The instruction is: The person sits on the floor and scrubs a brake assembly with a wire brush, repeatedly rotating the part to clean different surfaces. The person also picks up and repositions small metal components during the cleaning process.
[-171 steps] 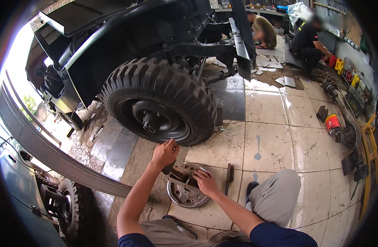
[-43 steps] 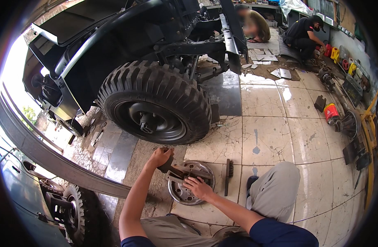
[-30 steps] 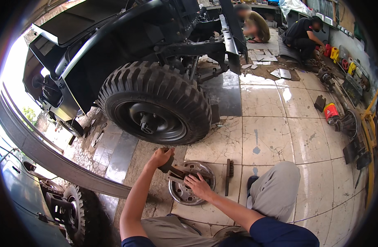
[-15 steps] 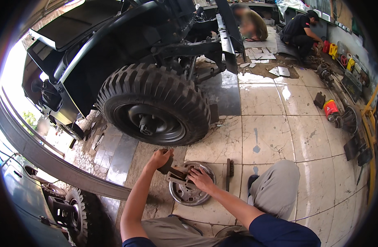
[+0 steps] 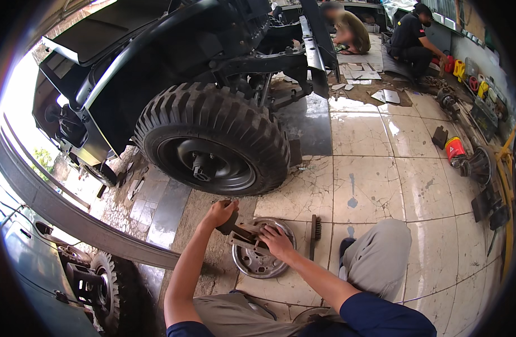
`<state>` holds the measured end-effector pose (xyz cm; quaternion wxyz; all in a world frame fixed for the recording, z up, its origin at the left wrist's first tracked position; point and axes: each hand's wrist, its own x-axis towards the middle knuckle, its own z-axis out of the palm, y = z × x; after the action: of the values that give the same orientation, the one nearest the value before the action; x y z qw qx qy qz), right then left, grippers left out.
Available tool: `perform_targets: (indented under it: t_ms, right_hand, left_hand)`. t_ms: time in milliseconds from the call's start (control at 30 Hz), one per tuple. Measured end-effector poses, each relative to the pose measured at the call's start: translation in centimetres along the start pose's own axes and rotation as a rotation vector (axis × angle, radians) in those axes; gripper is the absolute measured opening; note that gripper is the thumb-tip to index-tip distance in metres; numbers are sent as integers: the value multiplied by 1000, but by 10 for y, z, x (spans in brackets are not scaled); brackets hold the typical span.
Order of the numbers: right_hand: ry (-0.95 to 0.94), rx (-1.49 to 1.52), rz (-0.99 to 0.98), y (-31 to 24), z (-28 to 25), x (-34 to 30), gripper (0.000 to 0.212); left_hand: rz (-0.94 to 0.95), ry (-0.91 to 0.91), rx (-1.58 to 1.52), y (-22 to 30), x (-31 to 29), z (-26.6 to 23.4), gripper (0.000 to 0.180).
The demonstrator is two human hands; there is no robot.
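Note:
A round, worn metal disc with holes [image 5: 252,264], like a wheel rim, lies on the tiles before me. Across its upper left side rests a rusty brown metal part [image 5: 244,242] with flat arms; its kind is unclear. My right hand [image 5: 276,241] bears down on this part, fingers bent over it and partly hiding it. Closed round a dark, flexible-looking piece [image 5: 226,226] is my left hand [image 5: 221,213], just left of the disc; whether the piece is cloth or abrasive sheet, I cannot tell. A brush [image 5: 314,237] with dark bristles lies right of the disc.
A vehicle's large treaded tyre [image 5: 213,140] stands just ahead. A grey metal beam [image 5: 89,222] crosses the left side. Axle parts [image 5: 480,165] and a red can [image 5: 454,148] line the right. Two people [image 5: 411,42] [image 5: 352,31] crouch at the back near broken tiles [image 5: 386,96].
My left hand has shifted very slightly and the dark piece sits a little differently against the metal part. My right hand stays on the part. The view has tilted a little.

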<state>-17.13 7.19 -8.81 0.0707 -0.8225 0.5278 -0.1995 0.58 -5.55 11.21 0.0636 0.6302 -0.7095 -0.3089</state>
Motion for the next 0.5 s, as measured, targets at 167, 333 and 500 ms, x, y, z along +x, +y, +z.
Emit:
perform_targets:
  t_ms: [167, 333, 500]
  right_hand:
    - [-133, 72, -42, 4, -3, 0, 46]
    - [-46, 51, 32, 4, 4, -9, 46]
    - [-63, 91, 51, 3, 8, -18, 47]
  left_hand:
    - [-12, -15, -3, -2, 0, 1, 56]
    - [-7, 3, -5, -3, -4, 4, 56]
    - [37, 80, -34, -9, -11, 14, 50]
